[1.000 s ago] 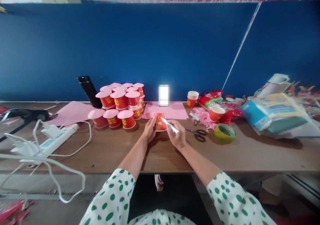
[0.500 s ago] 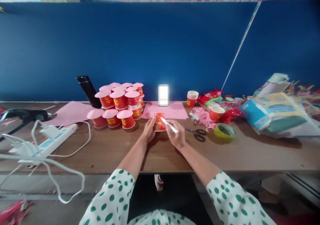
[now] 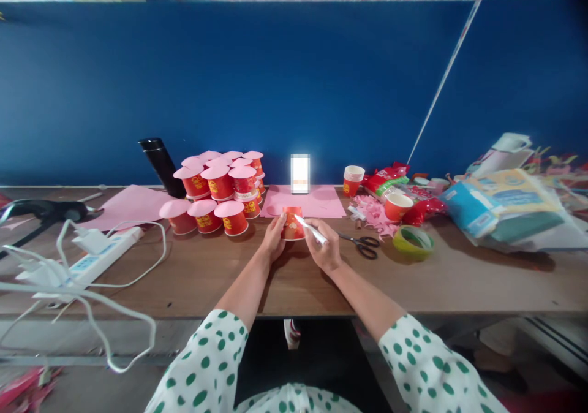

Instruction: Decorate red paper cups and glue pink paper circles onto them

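Observation:
A red paper cup (image 3: 293, 224) stands upside down at the middle of the table, its wide rim toward me. My left hand (image 3: 274, 238) is closed round its left side. In my right hand (image 3: 325, 247) is a white marker pen (image 3: 315, 231), gripped like a writing tool, its tip at the cup's upper right side. Whether the tip touches the cup is too small to tell. Behind the cup lie sheets of pink paper (image 3: 321, 203). Black scissors (image 3: 365, 245) rest just right of my right hand.
Several red cups with pink paper tops (image 3: 232, 218) are stacked at left, near a black bottle (image 3: 160, 166). A power strip (image 3: 105, 253) with white cables lies front left. Green tape (image 3: 412, 242), stacked cups (image 3: 353, 182), pink scraps (image 3: 372, 214) and a plastic package (image 3: 509, 211) occupy the right.

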Available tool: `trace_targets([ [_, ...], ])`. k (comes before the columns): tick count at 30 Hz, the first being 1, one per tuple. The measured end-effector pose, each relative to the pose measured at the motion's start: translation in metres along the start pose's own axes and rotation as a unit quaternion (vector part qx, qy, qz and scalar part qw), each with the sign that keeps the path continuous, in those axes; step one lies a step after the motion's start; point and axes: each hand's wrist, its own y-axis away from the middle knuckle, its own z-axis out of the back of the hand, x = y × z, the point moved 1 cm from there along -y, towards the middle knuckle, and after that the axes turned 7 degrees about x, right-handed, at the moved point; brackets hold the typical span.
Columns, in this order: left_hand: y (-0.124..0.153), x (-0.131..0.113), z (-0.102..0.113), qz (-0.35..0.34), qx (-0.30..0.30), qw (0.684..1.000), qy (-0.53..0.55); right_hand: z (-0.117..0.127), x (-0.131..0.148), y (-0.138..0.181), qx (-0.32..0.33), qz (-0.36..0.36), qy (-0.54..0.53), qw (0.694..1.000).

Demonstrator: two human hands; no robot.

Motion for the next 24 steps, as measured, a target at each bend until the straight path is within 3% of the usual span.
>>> trace_targets([
  [24,0.0017,-0.0016,-0.0024,-0.004,0.005,1.000,-0.002,-0.0009,-0.0021,0.0019,0.013,-0.016,0.013,1.000],
])
